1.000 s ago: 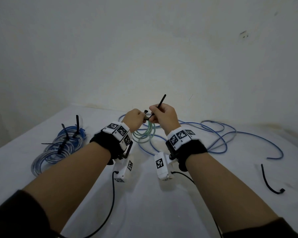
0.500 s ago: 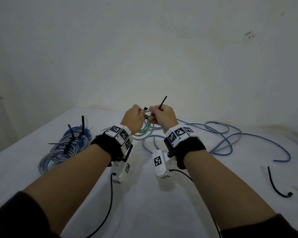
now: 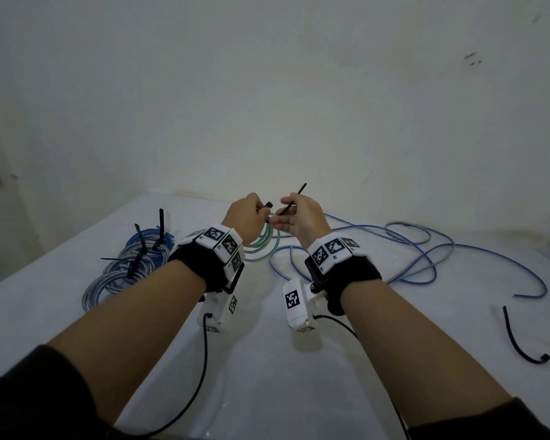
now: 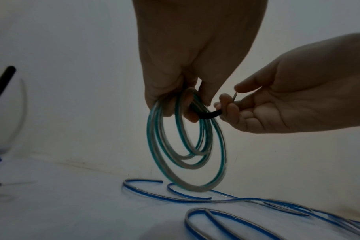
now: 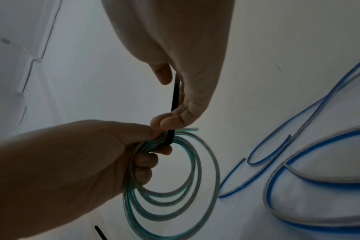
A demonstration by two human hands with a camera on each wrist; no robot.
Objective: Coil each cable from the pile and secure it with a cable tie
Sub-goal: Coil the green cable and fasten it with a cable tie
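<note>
**Green coil in my left hand, cable tie in my right**

I hold both hands up above the white table, close together. My left hand is curled round the top of the green coil, several loops of clear cable with a green stripe, gathered between my fingers and thumb. The coil hangs down from that grip, and in the left wrist view its lowest loop hangs just above the table.

My right hand pinches the black cable tie between thumb and fingertips. The strap passes round the bunched loops right at my left hand's grip; its free tail sticks up past my right hand, toward the wall. The tie's head shows between my two hands in the head view. I cannot tell whether the tail is threaded through the head.

On the table beyond my hands the loose blue cable sprawls in open curves off to the right. To my left lie the finished coils, blue-striped, with black tie tails poking up from them. A spare cable tie lies bent on the table to my right, well apart from the blue cable.
</note>
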